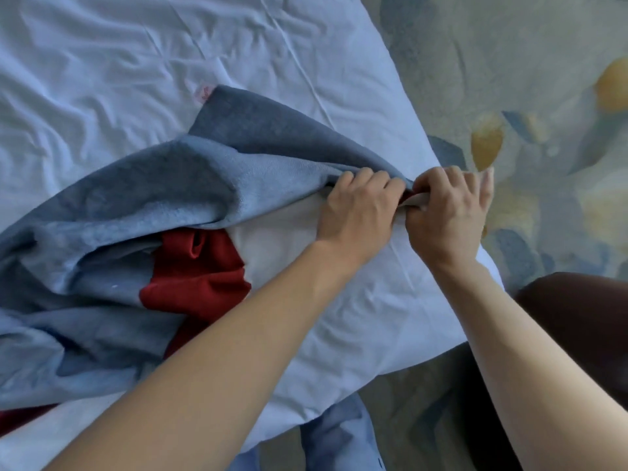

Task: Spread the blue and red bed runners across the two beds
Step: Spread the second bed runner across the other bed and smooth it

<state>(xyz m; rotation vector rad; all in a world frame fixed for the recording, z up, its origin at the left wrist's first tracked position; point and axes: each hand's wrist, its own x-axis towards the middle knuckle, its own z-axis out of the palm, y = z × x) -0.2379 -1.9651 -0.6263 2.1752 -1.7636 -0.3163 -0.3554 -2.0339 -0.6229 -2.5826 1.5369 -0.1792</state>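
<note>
Near the bed corner, at centre right, we see both hands meeting on one end of the crumpled blue-and-red fabric bed runner (136, 239). L. hand (356, 212): fingers curled over a gathered fold of the blue cloth, grasping it. R. hand (448, 212): fingers curled too, pinching a pale edge of the same end, w/ a sliver of red showing between the two hands. We note the hands sit just beside each other, knuckles nearly touching.

The runner lies bunched on the wrinkled white bed sheet (119, 62), trailing from the hands toward lower left; its red section shows in the middle of the heap and again at the lower-left edge. We cannot tell whether one runner or two make up the heap. A further blue fold hangs off the bed's near edge at bottom centre.

Beyond the bed corner lies a grey-blue patterned carpet (509, 62) w/ yellow leaf shapes. A dark brown rounded object (577, 317), unidentifiable, sits at right beside the R. forearm.
</note>
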